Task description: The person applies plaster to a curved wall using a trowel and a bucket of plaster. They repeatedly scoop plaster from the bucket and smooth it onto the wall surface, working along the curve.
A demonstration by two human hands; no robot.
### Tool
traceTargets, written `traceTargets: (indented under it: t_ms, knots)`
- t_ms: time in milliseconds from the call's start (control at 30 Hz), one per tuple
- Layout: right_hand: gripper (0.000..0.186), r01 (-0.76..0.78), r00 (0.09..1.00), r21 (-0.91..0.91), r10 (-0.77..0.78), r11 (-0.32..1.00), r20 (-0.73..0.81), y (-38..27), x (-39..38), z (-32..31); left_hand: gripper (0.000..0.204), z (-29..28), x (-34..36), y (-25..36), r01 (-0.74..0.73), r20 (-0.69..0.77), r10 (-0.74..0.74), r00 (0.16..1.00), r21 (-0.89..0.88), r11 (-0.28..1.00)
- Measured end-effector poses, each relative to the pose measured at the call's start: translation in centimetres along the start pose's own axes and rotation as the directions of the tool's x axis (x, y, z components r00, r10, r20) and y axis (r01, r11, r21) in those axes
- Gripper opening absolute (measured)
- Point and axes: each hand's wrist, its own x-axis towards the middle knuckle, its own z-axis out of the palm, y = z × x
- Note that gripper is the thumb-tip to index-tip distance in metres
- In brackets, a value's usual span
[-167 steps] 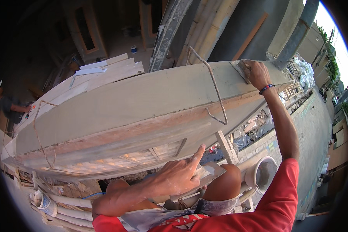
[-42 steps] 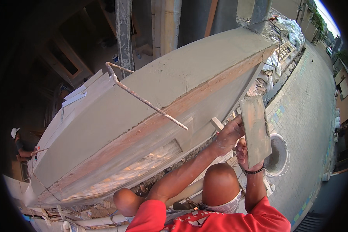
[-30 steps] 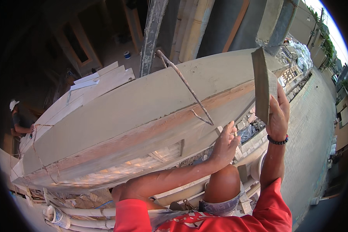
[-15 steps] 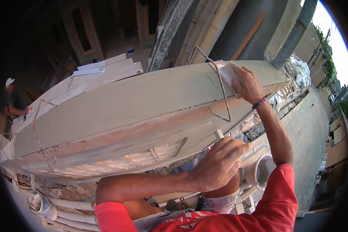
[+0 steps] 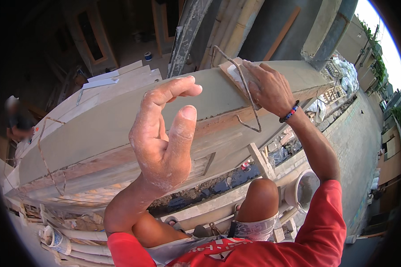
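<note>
My right hand point(image 5: 272, 90) is closed on a flat rectangular plastering float point(image 5: 235, 80), pressed to the top of a grey plastered ledge point(image 5: 120, 107). The float's handle is hidden under the palm. A bent metal bar point(image 5: 246, 84) juts from the ledge and crosses in front of the float. My left hand point(image 5: 165, 133) is raised before the ledge's edge, dusty with plaster. Its fingers curve, with the thumb apart and nothing between them.
A second bent bar point(image 5: 41, 147) stands at the ledge's left end, near another person point(image 5: 20, 120). Pale boards point(image 5: 120, 80) lie behind the ledge. Bamboo poles point(image 5: 209, 218) run below me, with a bucket point(image 5: 302, 191) at right and another bucket point(image 5: 56, 240) at lower left.
My left hand has risen from beside my knee, up and to the left. My right hand has slid the float a little left along the ledge.
</note>
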Motion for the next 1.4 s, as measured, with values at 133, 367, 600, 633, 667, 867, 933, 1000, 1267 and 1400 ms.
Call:
traceTargets:
  t_ms: [133,367,600,633,667,867,933,1000,1267,1400]
  knots:
    - [0.052,-0.044,0.999,-0.05,0.045,0.998,0.018,1.2,-0.3,2.1,0.03,-1.1,0.4,-0.5,0.014,-0.004,-0.014,1.0,0.089,0.996]
    - [0.051,-0.299,0.952,-0.28,0.266,0.912,-0.15,16.6,-1.2,-0.7,0.029,-5.4,1.2,1.2,0.012,0.061,-0.038,0.997,0.376,0.927]
    - [0.049,-0.056,0.996,0.068,0.061,0.996,-0.066,2.7,-0.3,0.0,0.033,-3.1,2.8,-0.1,0.105,0.14,-0.228,0.964,0.584,0.805]
    - [0.048,-0.006,0.999,0.063,0.009,0.998,-0.044,0.8,0.0,0.3,0.034,-2.4,3.0,-0.6,0.096,0.163,-0.233,0.959,0.584,0.806]
    - [0.048,0.003,1.0,0.038,-0.002,0.999,-0.024,0.4,0.1,0.9,0.034,-1.9,2.9,-1.2,0.072,0.186,-0.224,0.957,0.593,0.802]
    - [0.05,-0.154,0.986,-0.149,0.143,0.977,-0.085,10.2,-0.3,1.9,0.032,-3.4,1.0,0.1,-0.069,0.272,-0.158,0.949,0.671,0.738]
    - [0.052,-0.311,0.95,-0.256,0.288,0.915,-0.123,18.3,-1.5,-0.4,0.031,-4.4,-0.3,1.0,-0.12,0.267,-0.096,0.959,0.687,0.717]
    - [0.053,-0.437,0.896,-0.374,0.433,0.818,-0.098,24.0,-1.0,-2.4,0.029,-6.1,-1.6,2.4,-0.144,0.266,-0.076,0.961,0.715,0.685]
    - [0.046,0.065,0.997,0.045,-0.063,0.997,-0.049,3.3,-0.4,1.3,0.025,-2.0,-1.7,1.6,-0.187,0.344,-0.063,0.937,0.647,0.739]
    - [0.038,0.024,0.999,0.009,-0.024,1.0,-0.037,4.6,-0.5,2.4,0.025,-0.9,-1.5,2.0,-0.269,0.44,-0.052,0.896,0.634,0.725]
